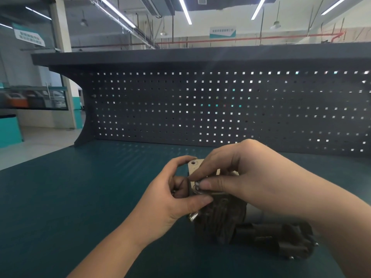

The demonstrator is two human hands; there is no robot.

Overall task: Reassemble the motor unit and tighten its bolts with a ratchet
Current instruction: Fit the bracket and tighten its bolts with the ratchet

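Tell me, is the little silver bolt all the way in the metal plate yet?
Not yet. The bolt sticks out of the plate, pinched by the right hand. The left hand holds the plate's edge.

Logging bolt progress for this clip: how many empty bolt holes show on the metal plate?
1: an open hole at the plate's upper left corner. The hands cover most of the plate, so other holes may be hidden.

Open bench top (84, 197) to the left, pegboard (200, 109) walling the back
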